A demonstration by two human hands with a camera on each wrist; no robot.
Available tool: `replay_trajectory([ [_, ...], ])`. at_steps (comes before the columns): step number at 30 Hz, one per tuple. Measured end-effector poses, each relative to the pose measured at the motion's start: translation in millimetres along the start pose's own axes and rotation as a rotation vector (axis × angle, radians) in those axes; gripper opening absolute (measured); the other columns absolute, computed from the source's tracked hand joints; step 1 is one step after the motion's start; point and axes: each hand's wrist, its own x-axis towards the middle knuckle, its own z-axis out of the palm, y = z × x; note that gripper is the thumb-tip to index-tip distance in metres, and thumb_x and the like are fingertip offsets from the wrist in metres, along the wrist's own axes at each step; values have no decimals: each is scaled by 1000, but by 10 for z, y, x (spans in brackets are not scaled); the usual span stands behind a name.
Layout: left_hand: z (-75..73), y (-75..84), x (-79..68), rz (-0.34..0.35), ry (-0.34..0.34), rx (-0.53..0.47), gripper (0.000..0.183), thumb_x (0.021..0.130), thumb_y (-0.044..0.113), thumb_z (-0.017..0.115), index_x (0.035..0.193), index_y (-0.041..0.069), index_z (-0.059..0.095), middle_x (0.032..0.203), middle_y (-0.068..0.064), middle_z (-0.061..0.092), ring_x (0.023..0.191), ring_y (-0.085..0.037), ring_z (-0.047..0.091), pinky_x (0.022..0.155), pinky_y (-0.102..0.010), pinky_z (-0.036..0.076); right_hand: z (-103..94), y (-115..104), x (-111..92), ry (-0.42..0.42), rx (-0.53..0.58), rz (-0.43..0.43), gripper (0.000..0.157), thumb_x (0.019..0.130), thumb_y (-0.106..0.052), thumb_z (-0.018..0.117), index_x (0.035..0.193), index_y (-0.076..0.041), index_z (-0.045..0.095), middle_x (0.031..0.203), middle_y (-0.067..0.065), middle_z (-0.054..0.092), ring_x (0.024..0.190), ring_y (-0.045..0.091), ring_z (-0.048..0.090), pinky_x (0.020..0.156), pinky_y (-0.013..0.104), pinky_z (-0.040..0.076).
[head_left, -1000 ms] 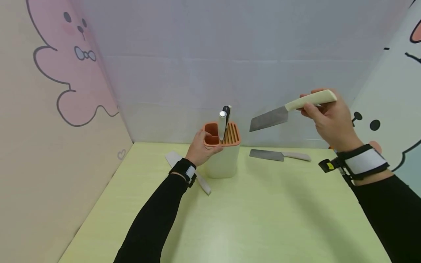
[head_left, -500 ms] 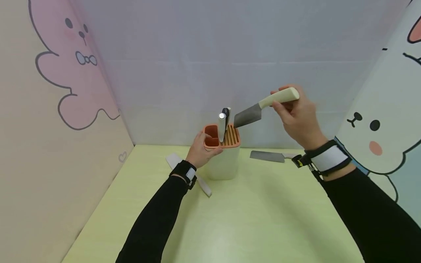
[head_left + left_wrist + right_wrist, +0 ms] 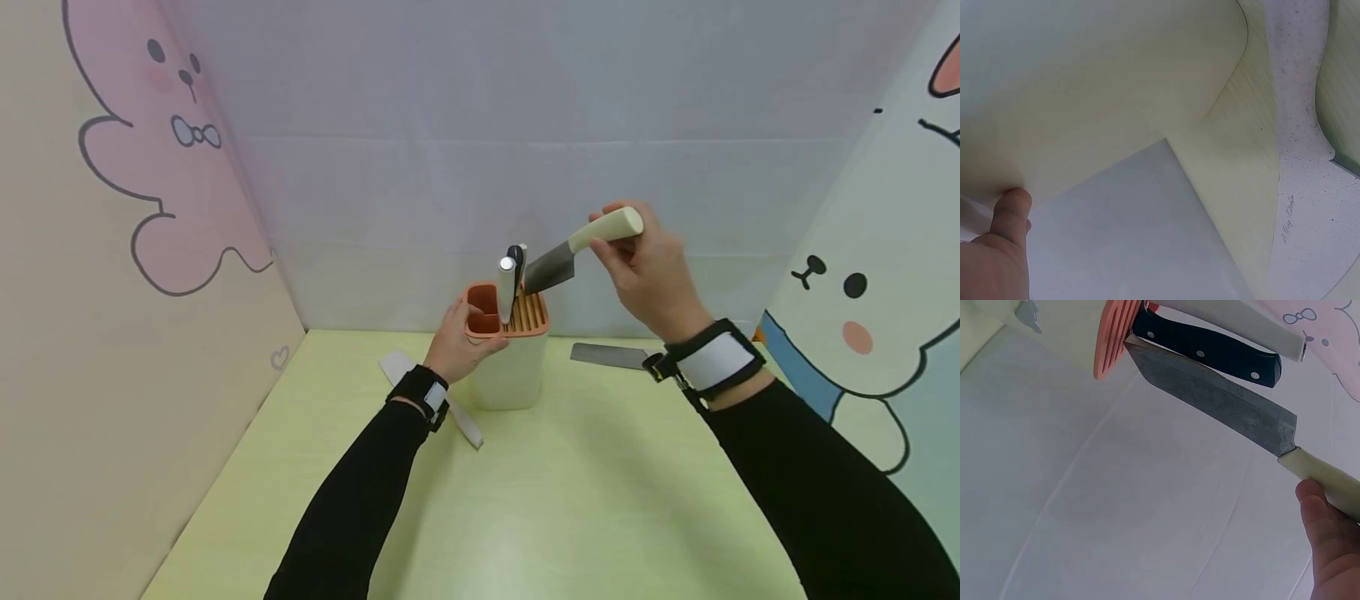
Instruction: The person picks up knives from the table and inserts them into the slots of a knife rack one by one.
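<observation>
Yellow-green table [image 3: 570, 508], lilac backdrop [image 3: 420, 83], cartoon-printed side walls [image 3: 150, 367], knife block [image 3: 510, 375]

The left hand [image 3: 1000, 256] touches a smooth cream block [image 3: 1104, 94]. Near it, a speckled, lettered knife [image 3: 1307, 206] lies on the pale table [image 3: 1235, 162].

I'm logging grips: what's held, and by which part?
The right hand holds a cleaver by its handle; the left hand holds the knife block near its rim.

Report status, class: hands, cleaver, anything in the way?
Left hand grips knife block. Right hand holds cleaver, blade angled down to slots, insertion unclear. Black-handled knife close beside blade, might crowd it.
</observation>
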Motion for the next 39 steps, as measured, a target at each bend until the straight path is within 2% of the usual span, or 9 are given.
replay_trajectory([
  [6, 5, -5, 6, 22, -5, -26, 62, 73, 57, 66, 112, 12, 47, 133, -7, 38, 109, -19, 44, 86, -35, 48, 149, 266, -65, -26, -19, -3, 36, 89, -14, 60, 118, 3, 48, 116, 14, 64, 95, 19, 64, 74, 33, 54],
  [8, 6, -5, 4, 19, -2, -28, 62, 73, 58, 66, 111, 13, 47, 132, -6, 38, 108, -18, 44, 85, -35, 48, 193, 305, -77, -34, -20, -13, 36, 90, -16, 59, 120, 2, 47, 116, 14, 63, 93, 19, 64, 72, 37, 55],
  [14, 8, -29, 16, 20, 3, -16, 63, 72, 59, 65, 111, 13, 47, 130, -4, 39, 108, -17, 44, 85, -35, 48, 324, 308, -73, -65, -59, -34, 39, 93, -20, 56, 123, 1, 45, 118, 15, 61, 93, 22, 64, 73, 39, 55],
  [18, -3, -40, 21, 20, 7, -17, 64, 71, 62, 65, 111, 14, 47, 127, -4, 40, 107, -16, 44, 84, -34, 48, 418, 308, -22, -70, -71, -14, 42, 93, -22, 56, 125, 0, 44, 118, 16, 61, 91, 23, 65, 75, 40, 55],
  [27, -31, -17, -10, -20, -14, -2, 70, 70, 63, 64, 118, 15, 44, 128, -4, 41, 108, -16, 45, 85, -33, 48, 590, 342, 51, -106, -17, 32, 40, 93, -24, 55, 126, -3, 46, 107, 14, 64, 91, 23, 65, 75, 40, 55],
  [34, -13, -22, -3, -12, -11, 15, 69, 71, 63, 63, 117, 15, 44, 130, -5, 39, 110, -17, 44, 87, -36, 47, 743, 452, 7, -133, 56, 121, 39, 91, -25, 58, 125, -6, 49, 103, 13, 66, 84, 22, 67, 72, 39, 56],
  [39, 0, -2, 2, 1, -5, 18, 70, 71, 65, 63, 116, 13, 45, 132, -6, 39, 110, -19, 43, 87, -39, 47, 845, 549, -60, -184, 30, 169, 39, 91, -28, 58, 125, -13, 50, 107, 9, 65, 84, 21, 65, 73, 38, 55],
])
